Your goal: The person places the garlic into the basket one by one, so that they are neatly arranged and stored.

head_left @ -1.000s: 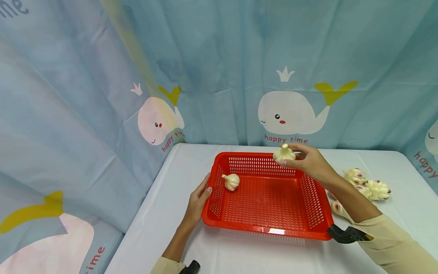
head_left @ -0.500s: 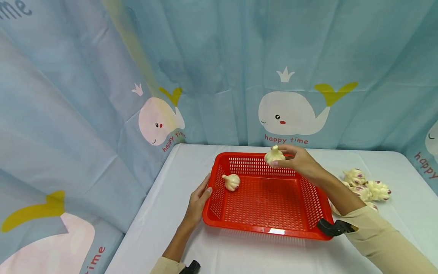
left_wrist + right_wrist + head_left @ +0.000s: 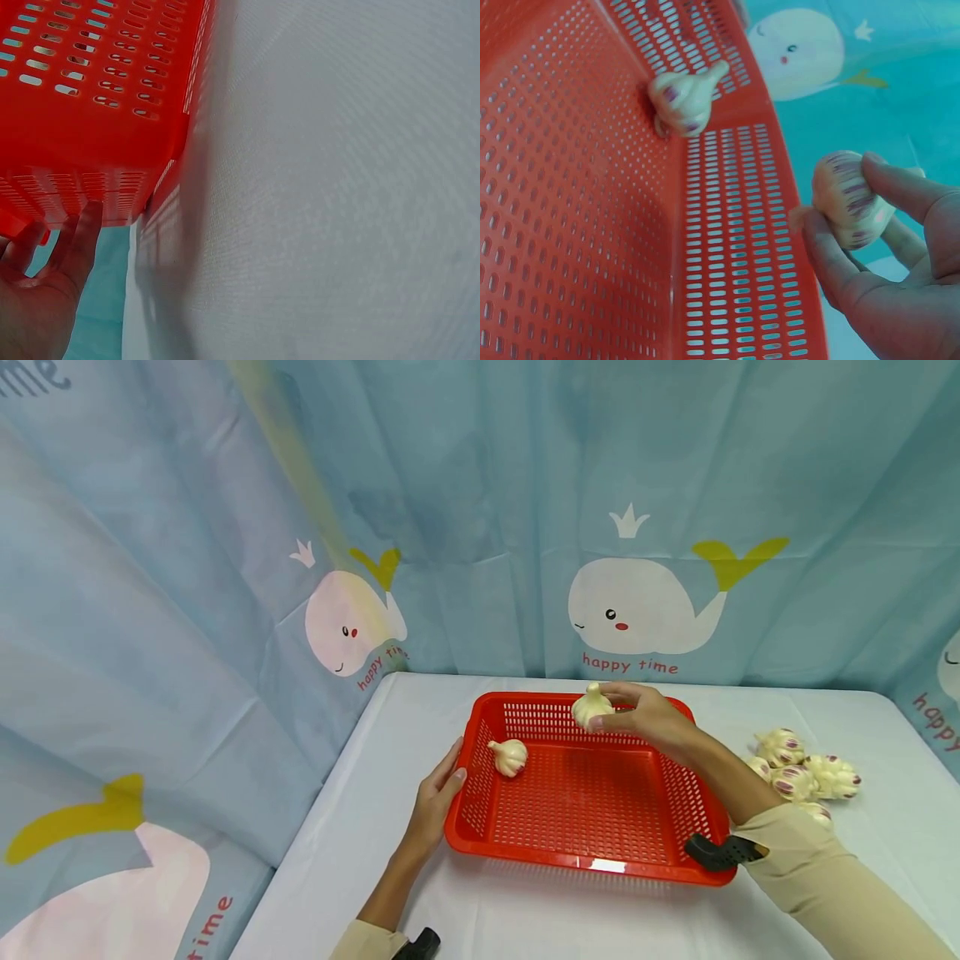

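My right hand (image 3: 651, 720) grips a garlic bulb (image 3: 592, 708) between thumb and fingers, over the far side of a red plastic basket (image 3: 592, 862). In the right wrist view, this bulb (image 3: 846, 196) shows purple streaks beside the basket's rim. Another garlic bulb (image 3: 511, 758) lies inside at the basket's left end, its stem pointing left. At that same end my left hand (image 3: 433, 797) holds the basket, thumb at the rim and fingers along the outer wall. The left wrist view shows those fingers (image 3: 81, 244) against the slotted side.
Several more garlic bulbs (image 3: 797, 781) lie in a pile on the white tablecloth (image 3: 862, 852), right of the basket and partly behind the right forearm. A blue curtain (image 3: 480, 527) with printed whales hangs behind the table and along its left side.
My right hand has moved left and slightly down with the garlic bulb, further over the basket. More of the pile shows behind the forearm. The left hand and basket stay in place.
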A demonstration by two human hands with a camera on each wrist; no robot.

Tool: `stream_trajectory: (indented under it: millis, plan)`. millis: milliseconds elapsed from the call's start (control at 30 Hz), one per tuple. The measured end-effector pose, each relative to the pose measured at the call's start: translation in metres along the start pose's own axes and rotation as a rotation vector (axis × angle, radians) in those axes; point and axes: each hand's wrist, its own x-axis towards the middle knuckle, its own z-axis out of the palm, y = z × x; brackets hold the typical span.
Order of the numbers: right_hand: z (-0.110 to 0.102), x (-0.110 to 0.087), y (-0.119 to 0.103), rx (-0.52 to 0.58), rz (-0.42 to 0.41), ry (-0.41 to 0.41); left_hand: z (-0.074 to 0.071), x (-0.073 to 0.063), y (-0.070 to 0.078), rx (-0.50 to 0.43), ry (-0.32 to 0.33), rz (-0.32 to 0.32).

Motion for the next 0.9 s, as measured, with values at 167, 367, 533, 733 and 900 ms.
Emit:
stream_trajectory:
  millis: [167,367,533,733,900]
  plan:
    - [0.003,0.005,0.003,0.013,0.007,-0.026,0.001,0.0,0.001,0.015,0.01,-0.002]
    - [0.009,0.011,0.006,0.014,0.04,-0.064,0.0,0.0,0.0,0.019,0.006,-0.001]
    - [0.018,0.016,0.008,-0.015,0.048,-0.074,-0.001,-0.001,0.0,0.019,0.012,-0.001]
    - [0.025,0.02,0.011,-0.008,0.027,-0.099,0.0,-0.001,0.001,0.002,0.006,0.006]
    - [0.03,0.024,0.015,-0.01,0.022,-0.111,0.0,0.001,0.002,-0.029,-0.007,0.011]
